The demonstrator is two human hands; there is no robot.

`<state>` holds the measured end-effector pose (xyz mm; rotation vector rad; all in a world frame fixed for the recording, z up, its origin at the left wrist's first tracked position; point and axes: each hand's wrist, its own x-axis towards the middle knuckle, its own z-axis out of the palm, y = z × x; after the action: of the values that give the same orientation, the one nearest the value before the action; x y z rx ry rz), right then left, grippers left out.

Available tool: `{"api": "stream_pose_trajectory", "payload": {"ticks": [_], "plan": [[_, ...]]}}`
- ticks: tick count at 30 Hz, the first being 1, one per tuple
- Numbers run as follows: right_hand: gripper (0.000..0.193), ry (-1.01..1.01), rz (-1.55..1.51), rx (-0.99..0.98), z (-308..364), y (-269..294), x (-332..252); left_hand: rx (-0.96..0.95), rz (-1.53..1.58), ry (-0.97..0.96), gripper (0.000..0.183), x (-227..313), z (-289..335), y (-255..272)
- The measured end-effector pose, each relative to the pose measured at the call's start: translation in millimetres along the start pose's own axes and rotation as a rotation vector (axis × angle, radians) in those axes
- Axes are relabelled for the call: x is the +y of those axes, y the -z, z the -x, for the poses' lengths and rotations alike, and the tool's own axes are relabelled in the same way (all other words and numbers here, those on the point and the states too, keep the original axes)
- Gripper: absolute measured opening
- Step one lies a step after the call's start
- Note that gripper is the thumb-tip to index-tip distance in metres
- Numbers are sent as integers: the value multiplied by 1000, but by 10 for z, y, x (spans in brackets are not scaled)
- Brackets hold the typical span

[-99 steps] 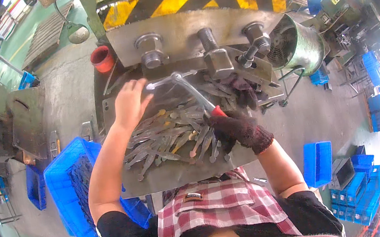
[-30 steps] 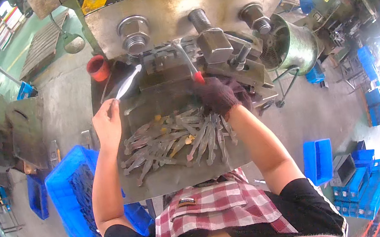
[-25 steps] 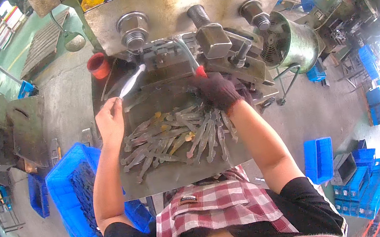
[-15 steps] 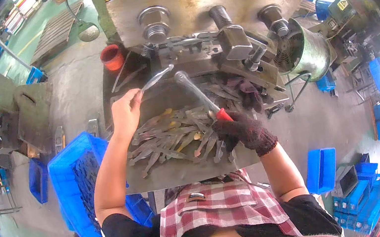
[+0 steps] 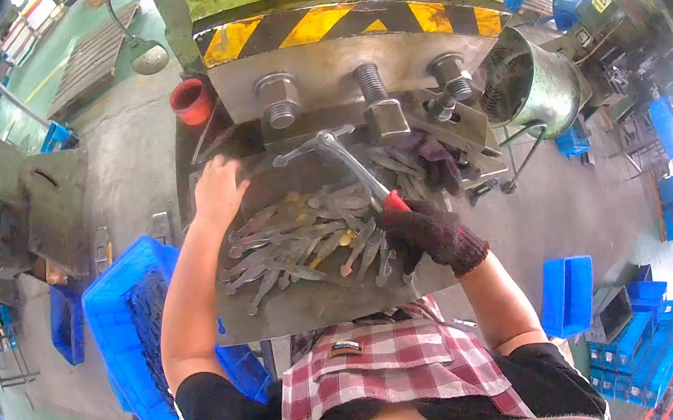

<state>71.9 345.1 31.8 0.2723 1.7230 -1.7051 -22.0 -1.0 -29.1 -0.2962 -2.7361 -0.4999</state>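
My left hand (image 5: 218,192) is bare, at the left of the work table, with its thumb apart from the fingers and nothing seen in it. My right hand (image 5: 431,234), in a dark knitted glove, grips the red handle of a metal rod (image 5: 358,169). The rod's rounded far end meets a slim, flat metal piece (image 5: 292,155) in front of the press; whether the piece clings to it I cannot tell. Below lies a loose pile of similar metal pieces (image 5: 297,239). Behind, the press ram (image 5: 332,77) carries large bolts and hides the die area.
A red cup (image 5: 191,102) stands at the table's back left. Dark cloth (image 5: 435,160) lies at the right of the pile. A blue crate (image 5: 105,315) with dark parts stands at the left. A drum-shaped fan (image 5: 541,78) is at the right, blue bins (image 5: 569,296) at lower right.
The press ram has come down over the die area. My left hand has let go of a slim metal piece and drawn back left. The rod's end now meets such a piece.
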Motion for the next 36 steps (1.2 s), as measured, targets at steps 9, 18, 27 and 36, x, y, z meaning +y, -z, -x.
{"api": "stream_pose_trajectory", "payload": {"ticks": [9, 18, 27, 36], "plan": [[40, 41, 88, 120, 40, 31, 35, -772, -359, 32, 22, -31, -293, 7], [31, 102, 25, 282, 201, 56, -177, -170, 88, -83, 21, 537, -787, 471], [39, 181, 99, 275, 28, -4, -432, 168, -157, -123, 18, 387, -1318, -79], [59, 156, 589, 395, -596, -67, -780, 323, 12, 146, 20, 183, -697, 409]]}}
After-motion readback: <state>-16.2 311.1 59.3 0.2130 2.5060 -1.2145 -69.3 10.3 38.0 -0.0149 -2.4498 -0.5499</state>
